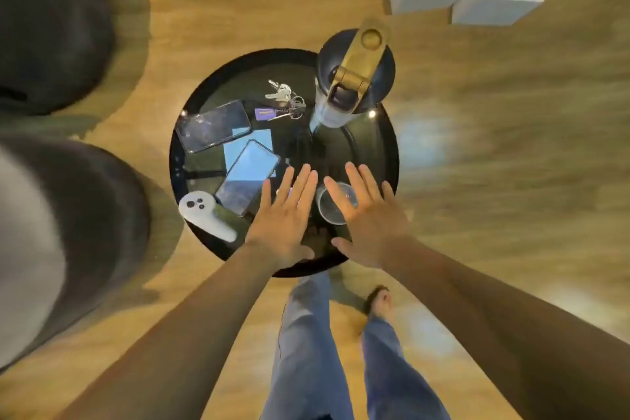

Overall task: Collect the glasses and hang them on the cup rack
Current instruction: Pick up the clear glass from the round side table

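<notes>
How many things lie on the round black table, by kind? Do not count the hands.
Phones: 2
Glasses: 1
Key bunches: 1
White controllers: 1
Blue cards or papers: 1
Lidded bottles: 1
Total: 7

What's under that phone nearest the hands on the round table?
A light blue sheet lies under the phone, its edges showing past the phone's far end on the black table. How far it runs beneath, and anything else there, is covered.
</notes>
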{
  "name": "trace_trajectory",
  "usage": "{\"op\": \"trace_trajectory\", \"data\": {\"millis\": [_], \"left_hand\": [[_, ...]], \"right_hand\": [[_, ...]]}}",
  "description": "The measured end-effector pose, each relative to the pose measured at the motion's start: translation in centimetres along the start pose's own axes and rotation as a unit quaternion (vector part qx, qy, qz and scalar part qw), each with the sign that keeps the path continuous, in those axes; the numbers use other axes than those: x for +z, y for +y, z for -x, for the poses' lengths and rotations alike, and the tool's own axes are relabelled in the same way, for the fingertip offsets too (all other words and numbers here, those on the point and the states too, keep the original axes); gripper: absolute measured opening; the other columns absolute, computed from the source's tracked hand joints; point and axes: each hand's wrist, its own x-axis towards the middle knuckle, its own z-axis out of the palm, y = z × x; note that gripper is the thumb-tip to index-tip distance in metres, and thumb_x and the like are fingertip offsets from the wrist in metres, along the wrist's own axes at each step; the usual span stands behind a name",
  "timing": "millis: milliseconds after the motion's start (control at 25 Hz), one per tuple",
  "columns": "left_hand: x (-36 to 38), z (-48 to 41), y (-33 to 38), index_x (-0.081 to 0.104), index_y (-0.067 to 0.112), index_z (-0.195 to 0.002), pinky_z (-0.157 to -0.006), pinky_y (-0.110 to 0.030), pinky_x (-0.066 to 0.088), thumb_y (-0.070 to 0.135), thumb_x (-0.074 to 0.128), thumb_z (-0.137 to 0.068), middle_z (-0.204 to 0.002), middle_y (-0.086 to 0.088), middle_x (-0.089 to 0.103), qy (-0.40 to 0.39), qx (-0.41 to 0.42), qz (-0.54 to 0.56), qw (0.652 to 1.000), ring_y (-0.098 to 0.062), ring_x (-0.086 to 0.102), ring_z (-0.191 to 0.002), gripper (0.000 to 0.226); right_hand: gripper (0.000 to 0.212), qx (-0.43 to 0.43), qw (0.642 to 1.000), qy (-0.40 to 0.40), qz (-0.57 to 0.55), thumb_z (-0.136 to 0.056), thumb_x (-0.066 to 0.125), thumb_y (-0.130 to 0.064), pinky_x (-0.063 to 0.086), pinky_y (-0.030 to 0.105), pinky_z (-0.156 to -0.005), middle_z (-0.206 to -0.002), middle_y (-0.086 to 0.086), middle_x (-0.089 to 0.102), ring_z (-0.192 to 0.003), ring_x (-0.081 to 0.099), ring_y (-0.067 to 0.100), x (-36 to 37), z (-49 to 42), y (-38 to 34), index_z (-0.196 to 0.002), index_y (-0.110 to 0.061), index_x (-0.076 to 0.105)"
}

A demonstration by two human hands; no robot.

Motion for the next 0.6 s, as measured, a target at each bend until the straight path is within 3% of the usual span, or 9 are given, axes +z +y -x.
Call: {"op": "trace_trajectory", "data": {"millis": [160,280,440,520,600], "left_hand": [[2.6,-0.9,-1.0,-0.024,0.018,-0.148,-0.121,-0.052,0.003,0.048,0.072,-0.076,-0.163,-0.003,-0.018,0.011,-0.074,0.137,0.988,-0.025,-0.017,-0.149,0.124],[3.6,0.0,-1.6,-0.015,0.020,-0.151,-0.121,-0.051,0.010,0.039,0.078,-0.075,-0.164,0.001,-0.009,0.017,-0.085,0.199,0.976,-0.021,-0.008,-0.151,0.122],[0.3,-0.8,-0.9,-0.001,0.023,-0.152,-0.114,-0.052,0.028,0.033,0.082,-0.069,-0.162,-0.003,0.018,0.033,-0.036,0.225,0.973,-0.027,0.020,-0.148,0.118],[-2.9,-1.1,1.6,0.008,0.025,-0.150,-0.106,-0.048,0.042,0.038,0.081,-0.066,-0.151,-0.002,0.041,0.034,0.012,0.272,0.962,-0.026,0.043,-0.135,0.112],[-7.1,-0.9,5.5,0.014,0.027,-0.147,-0.094,-0.039,0.050,0.041,0.080,-0.063,-0.139,0.003,0.053,0.054,0.030,0.325,0.944,-0.019,0.056,-0.120,0.108]], "right_hand": [[0.098,0.043,0.997,-0.067,-0.001,-0.085,0.067,-0.041,0.041,0.053,-0.101,-0.162,0.013,-0.010,-0.142,0.021,0.044,3.6,-3.9,0.4,-0.150,-0.039,-0.007],[0.088,0.040,0.996,-0.073,-0.014,-0.083,0.068,-0.026,0.049,0.039,-0.076,-0.154,0.015,0.013,-0.124,0.040,0.039,4.2,-5.0,0.5,-0.149,-0.035,0.010],[0.075,0.014,0.998,0.010,-0.054,-0.079,0.067,-0.031,0.042,0.032,-0.060,-0.139,0.016,0.037,-0.103,0.052,0.034,0.4,-2.8,0.7,-0.143,-0.033,0.027],[0.076,0.008,0.995,0.052,-0.084,-0.074,0.070,-0.034,0.042,0.031,-0.056,-0.131,0.019,0.047,-0.090,0.057,0.034,-2.8,0.1,1.3,-0.141,-0.029,0.036],[0.081,0.026,0.990,0.082,-0.107,-0.072,0.070,-0.036,0.050,0.034,-0.059,-0.130,0.017,0.047,-0.087,0.057,0.034,-6.7,3.8,3.0,-0.144,-0.028,0.032]]}}
